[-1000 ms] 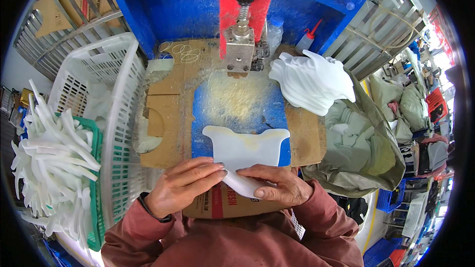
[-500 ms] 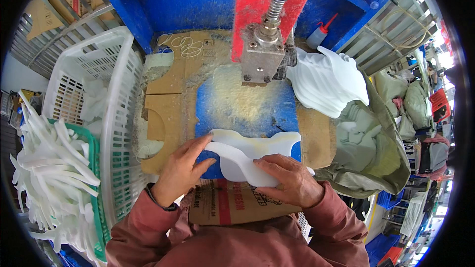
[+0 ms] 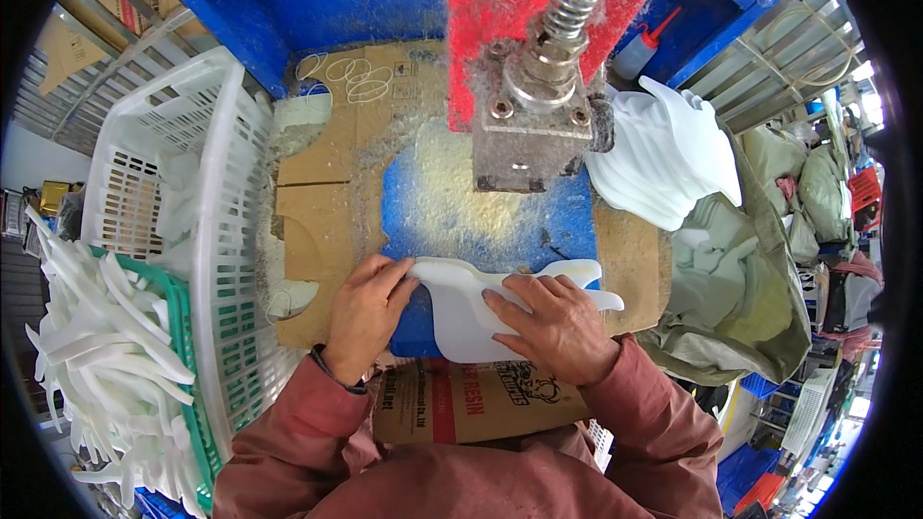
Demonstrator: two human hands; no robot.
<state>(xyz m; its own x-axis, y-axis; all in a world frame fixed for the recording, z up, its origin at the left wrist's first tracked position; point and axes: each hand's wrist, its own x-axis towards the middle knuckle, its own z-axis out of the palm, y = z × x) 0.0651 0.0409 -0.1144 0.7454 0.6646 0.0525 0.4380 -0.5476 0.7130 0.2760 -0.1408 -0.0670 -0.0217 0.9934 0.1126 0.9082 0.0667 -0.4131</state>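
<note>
A white, smooth, wavy-edged foam-like piece (image 3: 461,312) lies over the near edge of the worn blue board (image 3: 404,221). My left hand (image 3: 370,312) pinches its left corner between thumb and fingers. My right hand (image 3: 562,322) grips the right part from above, fingers bent over it and thumb on the near side. Two rounded ends stick out past my right fingers, one beyond the other, so a second layer seems to lie with it. A metal block with a spring (image 3: 529,149), on a red machine arm (image 3: 490,29), hangs just beyond the piece.
Stacked white shaped pieces (image 3: 663,149) stand right of the machine, beside a cloth sack (image 3: 769,327) of white offcuts. At left are a white plastic basket (image 3: 226,183) and a green crate (image 3: 183,327) heaped with white strips. A red-tipped bottle (image 3: 635,53) stands behind.
The near layer has slid right and away, lying closer along the wavy edge of the other. My right hand has moved away from me onto it; my left hand now pinches the corner.
</note>
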